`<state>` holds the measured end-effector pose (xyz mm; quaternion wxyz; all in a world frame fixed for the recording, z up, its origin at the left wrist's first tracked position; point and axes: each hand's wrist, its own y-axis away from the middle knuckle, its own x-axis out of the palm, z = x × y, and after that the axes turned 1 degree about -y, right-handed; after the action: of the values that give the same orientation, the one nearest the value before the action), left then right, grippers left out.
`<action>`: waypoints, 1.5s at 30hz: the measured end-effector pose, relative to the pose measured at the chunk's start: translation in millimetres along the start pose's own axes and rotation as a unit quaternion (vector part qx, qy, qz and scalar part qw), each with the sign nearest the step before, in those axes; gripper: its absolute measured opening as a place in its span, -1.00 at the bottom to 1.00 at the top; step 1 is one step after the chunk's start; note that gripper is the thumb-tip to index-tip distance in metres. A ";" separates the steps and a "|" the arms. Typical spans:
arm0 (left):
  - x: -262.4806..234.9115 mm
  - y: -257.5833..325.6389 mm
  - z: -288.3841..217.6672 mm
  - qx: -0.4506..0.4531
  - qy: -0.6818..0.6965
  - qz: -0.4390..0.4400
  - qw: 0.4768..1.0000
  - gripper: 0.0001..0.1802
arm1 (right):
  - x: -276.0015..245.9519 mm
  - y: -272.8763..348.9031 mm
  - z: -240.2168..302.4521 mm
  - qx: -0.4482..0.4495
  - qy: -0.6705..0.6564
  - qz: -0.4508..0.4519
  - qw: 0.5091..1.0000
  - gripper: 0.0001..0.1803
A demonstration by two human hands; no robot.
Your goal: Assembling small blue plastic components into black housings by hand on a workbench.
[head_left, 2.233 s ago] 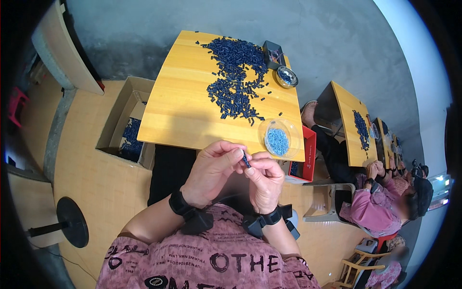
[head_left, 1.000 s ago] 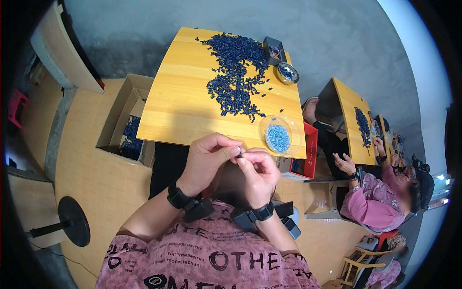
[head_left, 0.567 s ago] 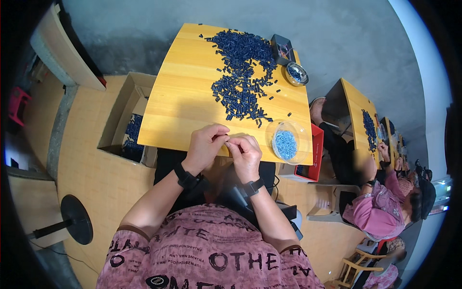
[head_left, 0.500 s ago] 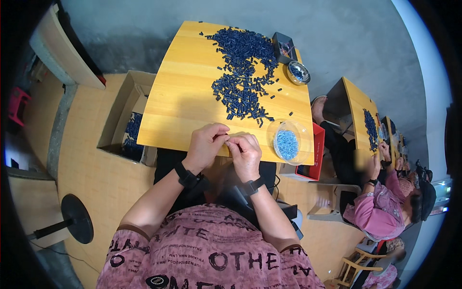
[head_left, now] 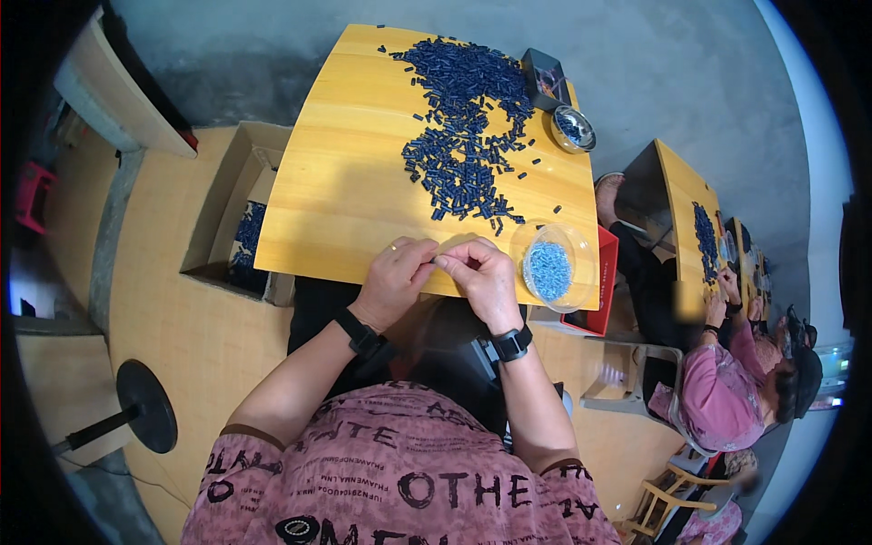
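Observation:
My left hand and my right hand meet over the near edge of the yellow wooden table. Both have their fingers pinched, the fingertips almost touching. Whatever lies between them is too small and hidden to make out. Beyond my hands spreads a large heap of small dark blue cylindrical pieces. Close by my right hand stands a clear round tub holding many tiny light blue pins.
A metal bowl and a dark box stand at the far right of the table. An open cardboard carton sits on the floor at left, a red box at right. Another person works at a neighbouring table.
My right hand has shifted a little to the right and turned, with its fingers more bent. My left hand has moved slightly down. The whole view has shifted a little.

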<state>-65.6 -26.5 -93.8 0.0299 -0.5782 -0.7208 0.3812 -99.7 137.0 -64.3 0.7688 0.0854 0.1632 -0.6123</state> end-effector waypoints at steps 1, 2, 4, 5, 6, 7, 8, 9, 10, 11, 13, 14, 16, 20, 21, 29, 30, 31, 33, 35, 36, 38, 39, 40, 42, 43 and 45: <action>-1.4 -0.8 0.1 0.000 -0.007 0.007 1.000 -0.69 | 2.3 -2.7 -1.0 0.030 -0.046 0.014 0.998 -0.89; -2.2 -1.5 0.4 0.000 -0.013 0.015 1.000 -0.68 | 2.7 -5.5 -1.8 0.030 -0.046 0.013 0.998 -0.89; -1.5 -1.5 0.6 0.000 -0.018 0.014 1.000 -0.68 | 3.8 -10.8 -2.4 0.069 -0.026 0.032 0.997 -0.87; -1.0 -1.7 0.9 0.000 -0.024 0.013 1.000 -0.69 | 3.2 -13.0 -1.0 0.069 -0.025 0.032 0.997 -0.87; -0.7 -2.7 1.3 0.000 -0.023 0.013 1.000 -0.69 | 1.4 -15.2 2.0 0.081 -0.016 0.045 0.996 -0.88; 0.1 -3.0 1.0 0.011 -0.025 0.013 1.000 -0.68 | 0.1 -15.9 2.7 0.095 -0.006 0.059 0.994 -0.88; 0.3 -3.2 0.9 0.022 -0.026 0.012 0.999 -0.68 | 0.2 -16.5 1.5 0.096 -0.005 0.059 0.994 -0.88; -0.3 -3.2 0.7 0.020 -0.025 0.013 0.999 -0.68 | 0.5 -17.3 0.0 0.091 0.005 0.061 0.994 -0.88; -0.4 -3.6 0.0 0.020 -0.026 0.015 0.999 -0.68 | 0.2 -18.4 0.1 0.086 0.016 0.063 0.994 -0.88; -0.3 -3.8 -0.4 0.019 -0.027 0.016 0.999 -0.68 | 0.5 -18.9 1.6 0.088 0.018 0.063 0.994 -0.88; -0.2 -4.0 -0.5 0.017 -0.021 0.018 0.999 -0.69 | 1.6 -18.4 7.7 0.094 0.064 0.061 0.992 -0.88; -0.4 -4.0 -0.7 0.017 -0.017 0.018 1.000 -0.70 | 1.3 -17.8 5.5 0.097 0.066 0.061 0.991 -0.88; -1.2 -2.8 -0.7 0.017 -0.014 0.027 0.999 -0.70 | 1.2 -16.5 -0.4 0.077 0.087 0.062 0.991 -0.86; 0.1 -1.3 6.6 0.042 -0.011 0.040 0.998 -0.72 | 2.8 -18.1 0.6 0.081 0.088 0.062 0.991 -0.83; 0.4 -0.7 8.1 0.041 -0.010 0.039 0.998 -0.72 | 3.2 -17.2 -0.7 0.057 0.112 0.062 0.990 -0.85; 0.0 -0.2 5.8 0.054 -0.044 0.058 0.996 -0.79 | 4.0 -19.5 -14.8 0.018 0.114 0.042 0.992 -0.81; 1.2 -1.0 5.0 0.065 -0.047 0.049 0.996 -0.79 | 3.8 -18.9 -15.5 0.023 0.106 0.044 0.993 -0.82; 2.0 -0.4 4.1 0.068 -0.049 0.039 0.996 -0.76 | 3.2 -18.0 -15.3 0.028 0.098 0.048 0.994 -0.83; 2.7 0.1 4.5 0.081 -0.059 0.020 0.995 -0.73 | -0.2 -17.7 -16.6 0.043 0.060 0.072 0.995 -0.86; 3.1 2.5 2.3 0.068 -0.049 0.002 0.996 -0.75 | 2.0 -11.6 -13.9 0.070 -0.063 0.063 0.994 -0.88; 1.5 3.5 4.2 0.073 -0.054 -0.003 0.996 -0.75 | 1.5 -8.4 -13.2 0.086 -0.089 0.058 0.991 -0.87; 0.2 2.5 1.2 -0.012 0.007 -0.025 1.000 -0.80 | 0.2 -6.8 -18.3 0.071 -0.084 0.034 0.993 -0.89; -2.6 4.8 0.6 -0.009 0.006 -0.027 1.000 -0.80 | 0.2 -7.1 -21.8 0.062 -0.080 0.012 0.995 -0.90; -8.7 6.3 0.7 -0.097 0.071 -0.053 0.991 -0.81 | 1.0 -8.4 -22.8 0.060 -0.080 0.011 0.995 -0.90; -27.1 11.6 12.8 -0.205 0.182 -0.089 0.958 -0.85 | 3.4 -11.3 -22.6 -0.051 0.035 -0.031 0.998 -0.88; -41.9 12.9 18.3 -0.228 0.179 -0.122 0.949 -0.87 | 4.2 -13.5 -18.0 -0.051 0.034 -0.031 0.998 -0.88; -82.5 11.5 19.8 -0.277 0.140 -0.179 0.934 -0.88 | 6.5 -19.1 -7.0 -0.121 0.156 -0.043 0.979 -0.82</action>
<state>-38.7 -106.8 -81.7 0.0368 -0.4722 -0.8779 0.0700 -117.9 129.0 -71.8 0.7112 0.0789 0.3577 -0.6000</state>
